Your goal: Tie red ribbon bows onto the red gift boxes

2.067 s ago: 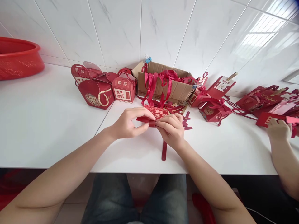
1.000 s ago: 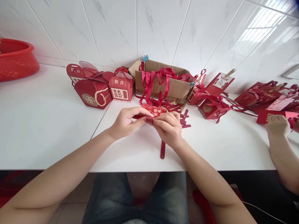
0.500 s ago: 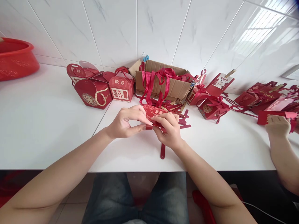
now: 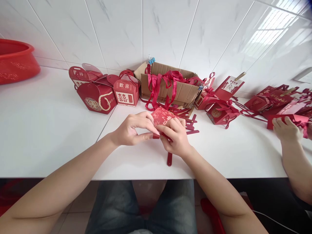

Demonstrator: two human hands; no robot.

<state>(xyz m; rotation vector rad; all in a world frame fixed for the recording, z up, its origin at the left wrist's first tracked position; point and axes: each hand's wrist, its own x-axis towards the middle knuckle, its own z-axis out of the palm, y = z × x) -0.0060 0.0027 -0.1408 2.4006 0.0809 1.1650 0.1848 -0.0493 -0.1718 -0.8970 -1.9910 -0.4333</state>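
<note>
Both my hands meet over the white table, pinching a small flat red gift box (image 4: 161,116) with a gold pattern. My left hand (image 4: 131,128) grips its left edge with thumb and fingers. My right hand (image 4: 175,136) holds its near right side and a dark red strap (image 4: 169,158) whose end lies on the table below my wrist. The box is tilted up toward me.
Behind stands a cardboard box (image 4: 168,86) draped with red ribbons. Finished red gift boxes (image 4: 97,96) sit at its left, more boxes (image 4: 220,112) and loose straps at its right. A red basin (image 4: 14,60) is far left. Another person's hand (image 4: 286,130) holds red card at right.
The flat box has been tipped up toward me and my fingers have slid down its near edge; the other person's hand has shifted slightly left.
</note>
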